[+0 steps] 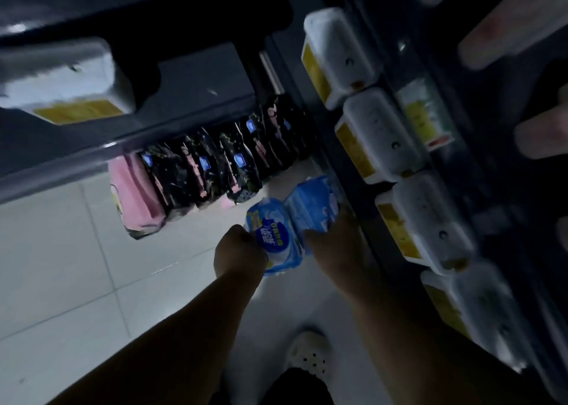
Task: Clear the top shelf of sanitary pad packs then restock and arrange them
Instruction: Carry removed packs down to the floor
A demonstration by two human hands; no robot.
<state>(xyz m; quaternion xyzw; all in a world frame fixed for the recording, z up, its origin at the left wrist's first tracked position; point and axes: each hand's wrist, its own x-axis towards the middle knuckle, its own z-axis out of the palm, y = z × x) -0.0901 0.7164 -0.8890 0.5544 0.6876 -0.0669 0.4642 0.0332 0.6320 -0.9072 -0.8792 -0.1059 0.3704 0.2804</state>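
While both hands [285,251] reach down, each closes on one blue pack [295,220] between them

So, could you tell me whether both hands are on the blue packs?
Yes, the left hand and right hand each grip the blue packs.

We see pale tiled floor [61,266] carrying a row of black packs [221,161], a pink pack [135,195] at its left end, blue packs [310,207] beside the dark shelving [362,189].
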